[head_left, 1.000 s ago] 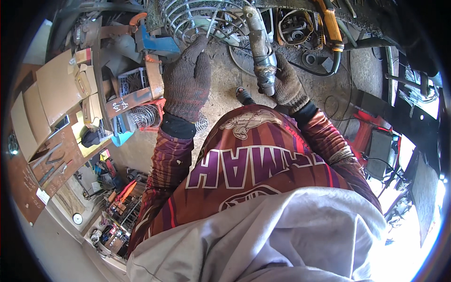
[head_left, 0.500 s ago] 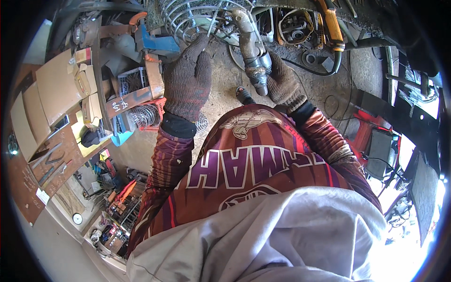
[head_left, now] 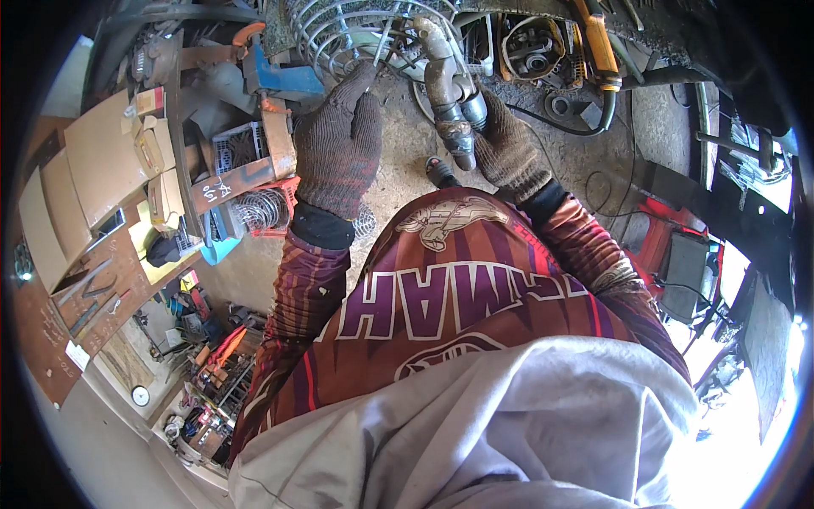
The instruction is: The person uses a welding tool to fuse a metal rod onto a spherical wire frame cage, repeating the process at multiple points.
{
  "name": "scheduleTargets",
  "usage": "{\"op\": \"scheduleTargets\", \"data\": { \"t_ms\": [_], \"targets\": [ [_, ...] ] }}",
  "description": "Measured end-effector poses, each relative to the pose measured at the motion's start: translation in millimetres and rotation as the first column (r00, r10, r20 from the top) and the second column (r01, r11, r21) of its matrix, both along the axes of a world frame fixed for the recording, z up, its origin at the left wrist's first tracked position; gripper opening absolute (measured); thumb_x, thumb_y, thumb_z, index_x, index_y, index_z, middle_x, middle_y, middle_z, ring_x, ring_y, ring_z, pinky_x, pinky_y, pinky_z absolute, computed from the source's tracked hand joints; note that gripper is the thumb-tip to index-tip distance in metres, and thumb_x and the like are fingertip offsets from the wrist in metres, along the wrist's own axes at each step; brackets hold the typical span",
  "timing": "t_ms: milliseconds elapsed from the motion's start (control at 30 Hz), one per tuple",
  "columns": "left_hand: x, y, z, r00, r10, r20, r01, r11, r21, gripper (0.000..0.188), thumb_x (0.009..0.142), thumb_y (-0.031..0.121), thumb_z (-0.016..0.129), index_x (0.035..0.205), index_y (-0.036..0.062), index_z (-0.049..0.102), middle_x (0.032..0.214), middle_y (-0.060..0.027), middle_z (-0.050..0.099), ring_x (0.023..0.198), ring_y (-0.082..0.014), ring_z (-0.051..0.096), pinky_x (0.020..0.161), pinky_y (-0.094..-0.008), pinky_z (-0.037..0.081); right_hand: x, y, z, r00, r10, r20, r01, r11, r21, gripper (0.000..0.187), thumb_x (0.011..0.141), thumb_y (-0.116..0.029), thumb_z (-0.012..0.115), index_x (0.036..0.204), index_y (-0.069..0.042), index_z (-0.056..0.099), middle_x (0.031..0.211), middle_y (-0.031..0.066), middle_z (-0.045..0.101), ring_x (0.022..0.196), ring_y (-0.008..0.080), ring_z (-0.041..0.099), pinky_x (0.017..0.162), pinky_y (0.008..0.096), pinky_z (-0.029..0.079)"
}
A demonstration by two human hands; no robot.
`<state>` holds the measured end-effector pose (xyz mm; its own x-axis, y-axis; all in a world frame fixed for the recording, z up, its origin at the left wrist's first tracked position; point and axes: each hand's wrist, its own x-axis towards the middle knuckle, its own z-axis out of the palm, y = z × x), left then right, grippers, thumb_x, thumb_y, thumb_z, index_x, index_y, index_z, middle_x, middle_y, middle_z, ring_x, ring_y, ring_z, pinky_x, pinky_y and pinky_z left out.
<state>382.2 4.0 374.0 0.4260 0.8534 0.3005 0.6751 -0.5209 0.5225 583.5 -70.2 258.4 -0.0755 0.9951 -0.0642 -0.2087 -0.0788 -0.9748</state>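
Note:
Both my hands wear brown knitted work gloves. My left hand (head_left: 339, 144) is at the lower edge of a round wire cage (head_left: 318, 34) made of bent metal rods, its fingertips closed at one thin rod. My right hand (head_left: 507, 146) is closed on a heavy metal tool (head_left: 443, 81) with pipe-like joints and a rounded lower end. That tool stands tilted beside the cage, its upper end near the rods. The right fingertips are partly hidden behind it.
At left stands a bench with cardboard (head_left: 106, 178), a blue clamp-like tool (head_left: 284, 75) and a red crate (head_left: 284, 204) beside coiled wire. Toward the far right are a yellow-orange power tool (head_left: 600, 47) with its cable and a container of metal parts (head_left: 534, 51).
The metal tool has turned slightly and its lower end has shifted a little left, with my right hand moving along. My left hand and the wire cage look unmoved.

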Motion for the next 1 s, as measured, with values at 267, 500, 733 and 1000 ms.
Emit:
{"op": "scheduleTargets", "data": {
  "t_ms": [267,500,733,1000],
  "targets": [
    [-2.7,1.2,-0.6,0.999,-0.008,-0.032,0.011,0.996,0.093,0.028,0.094,0.012,0.062,0.120,0.0064,0.066,0.107,-0.0146,0.071,0.097,-0.0277,0.070,0.085,-0.0353,0.054,1.7,0.7,-9.2,0.957,-0.141,0.252,0.105,0.983,0.150,0.060,0.092,-0.019,0.067,0.142,0.000,0.040,0.133,0.0144,0.057,0.123,0.0226,0.055,0.104,0.0351,0.044],
    [-5.0,5.6,1.3,0.998,-0.011,-0.058,0.016,0.996,0.084,0.027,0.092,0.013,0.063,0.119,0.0075,0.067,0.102,-0.0130,0.070,0.091,-0.0264,0.068,0.082,-0.0350,0.054,5.2,0.1,-7.0,0.947,-0.152,0.284,0.102,0.978,0.184,0.063,0.092,-0.019,0.068,0.144,-0.001,0.038,0.134,0.0147,0.056,0.124,0.0234,0.055,0.104,0.0357,0.044],
    [-7.0,5.4,2.1,0.998,-0.003,-0.062,0.009,0.996,0.091,0.027,0.091,0.014,0.064,0.117,0.0087,0.068,0.096,-0.0113,0.070,0.084,-0.0250,0.067,0.079,-0.0346,0.053,8.9,-3.7,-0.8,0.936,-0.160,0.313,0.096,0.973,0.210,0.066,0.092,-0.020,0.068,0.146,-0.001,0.036,0.136,0.0150,0.055,0.125,0.0241,0.055,0.104,0.0363,0.044],
    [-8.9,3.8,0.5,0.995,0.001,-0.102,0.013,0.990,0.142,0.027,0.090,0.015,0.065,0.116,0.0099,0.069,0.090,-0.0094,0.069,0.077,-0.0235,0.066,0.076,-0.0343,0.052,8.2,-6.5,4.1,0.913,-0.195,0.359,0.110,0.963,0.245,0.070,0.091,-0.020,0.069,0.148,-0.002,0.033,0.137,0.0154,0.054,0.126,0.0250,0.054,0.104,0.0369,0.045]
  ]
}}
